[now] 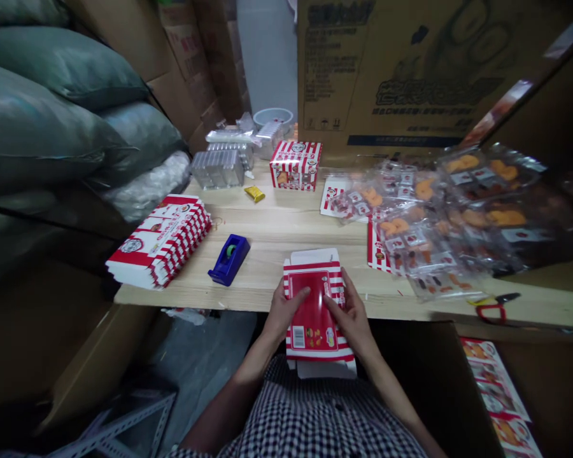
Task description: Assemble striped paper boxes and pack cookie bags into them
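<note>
Between my two hands is a red-and-white striped cardboard box, its back panel with a barcode facing up and white flaps sticking out at both ends. My left hand grips its left side, thumb on the panel. On the right side my right hand holds it the same way; the fingers beneath are hidden. A blue tape dispenser stands to the left on the wooden table. Beyond it lies a stack of flat striped cartons. An upright striped box sits at the back.
Clear plastic packs with orange pieces are heaped on the right. Red-handled scissors lie at the front right edge. Clear plastic trays and a small yellow packet are at the back left. A large carton stands behind.
</note>
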